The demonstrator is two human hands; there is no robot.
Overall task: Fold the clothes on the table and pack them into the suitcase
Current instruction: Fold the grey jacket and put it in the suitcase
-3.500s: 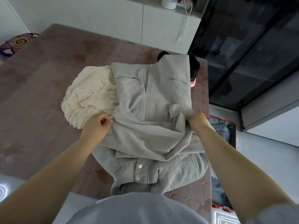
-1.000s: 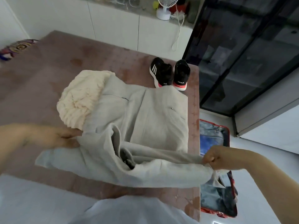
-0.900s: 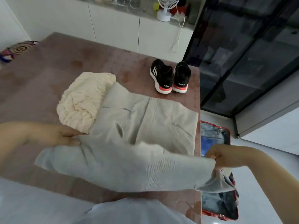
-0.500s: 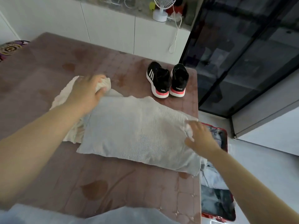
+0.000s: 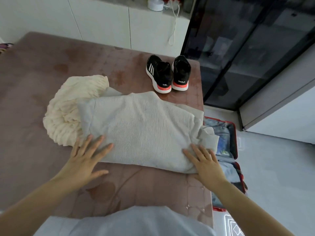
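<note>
Moved: left hand point(image 5: 85, 159) and right hand point(image 5: 206, 162) came from the folded grey knit jacket's point(image 5: 144, 130) far corners to its near edge
Head view: both flat, fingers spread, pressing it at the brown table's point(image 5: 34, 82) right edge
Risk: the overhanging corner could drag the fold open

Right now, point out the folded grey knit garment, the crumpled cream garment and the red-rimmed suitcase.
folded grey knit garment point(image 5: 141, 132): head view, top middle.
crumpled cream garment point(image 5: 71, 106): head view, ruffled middle.
red-rimmed suitcase point(image 5: 235, 142): head view, far red rim.

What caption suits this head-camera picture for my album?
Left hand and right hand flat on the folded grey jacket; cream garment, black sneakers nearby, suitcase open beside the table.
</note>
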